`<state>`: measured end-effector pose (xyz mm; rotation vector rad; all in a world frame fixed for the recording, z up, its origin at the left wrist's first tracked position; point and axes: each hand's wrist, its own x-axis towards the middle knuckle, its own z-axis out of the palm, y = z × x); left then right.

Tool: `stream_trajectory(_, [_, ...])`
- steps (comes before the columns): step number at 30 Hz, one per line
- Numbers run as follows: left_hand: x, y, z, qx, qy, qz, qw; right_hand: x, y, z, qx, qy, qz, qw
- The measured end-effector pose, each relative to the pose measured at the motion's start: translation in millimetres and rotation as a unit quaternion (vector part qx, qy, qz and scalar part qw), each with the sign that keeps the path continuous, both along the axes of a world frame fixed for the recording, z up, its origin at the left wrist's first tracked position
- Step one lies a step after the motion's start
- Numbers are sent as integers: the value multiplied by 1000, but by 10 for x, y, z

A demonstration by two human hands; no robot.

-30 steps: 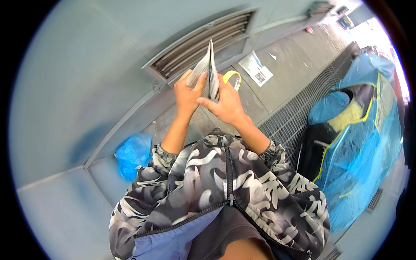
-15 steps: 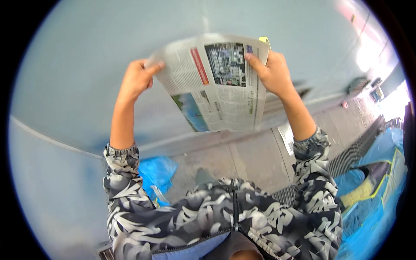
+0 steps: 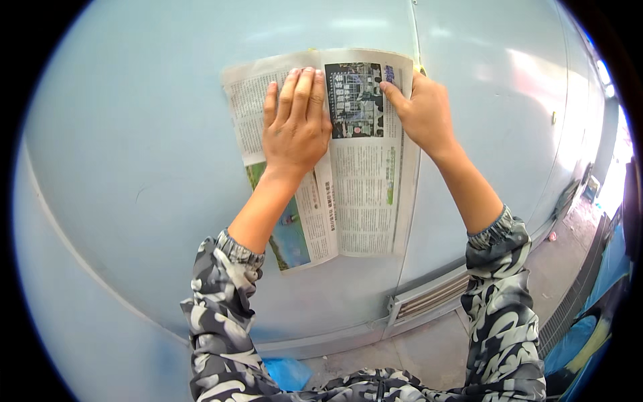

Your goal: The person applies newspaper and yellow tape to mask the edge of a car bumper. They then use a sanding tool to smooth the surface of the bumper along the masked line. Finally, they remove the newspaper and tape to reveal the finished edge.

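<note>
A newspaper [image 3: 365, 194] with printed columns and photos lies up against a pale blue-grey wall panel. My left hand [image 3: 296, 120] presses on its upper left half, palm down, fingers stretched out and slightly spread. At the upper right edge my right hand [image 3: 425, 110] grips the sheet, thumb in front and the other fingers behind it. A small yellow piece [image 3: 420, 69] peeks out beside the right fingers; what it is I cannot make out. The paper's lower edge hangs a little bent along a middle fold.
The smooth wall [image 3: 154, 134] fills most of the view, with a vertical seam to the right of the paper. Low on it sits a slatted vent [image 3: 429, 298]. A blue plastic bag [image 3: 288, 373] lies on the floor below. More blue bags [image 3: 569, 345] stand at the lower right.
My left hand has let go of the newspaper's left edge and now lies flat on the sheet. The paper has come up against the wall. My right hand keeps its hold.
</note>
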<state>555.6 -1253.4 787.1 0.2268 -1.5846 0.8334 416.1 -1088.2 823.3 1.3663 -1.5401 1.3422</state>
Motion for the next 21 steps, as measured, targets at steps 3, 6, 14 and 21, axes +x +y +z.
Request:
stream_trajectory(3, [-1,94,189,17,34,13,999,47,48,62,-34,9,-29,999])
stream_trajectory(6, [-48,139,269,27,72,-3,997,16,95,121,-80,9,-27,996])
stream_trajectory(14, [88,72,329,22,115,63,991,184,229,155,-99,-9,-51,994])
stream_trajectory(21, [206,325,489,43,106,36,993,109,215,117,-145,34,-90,985])
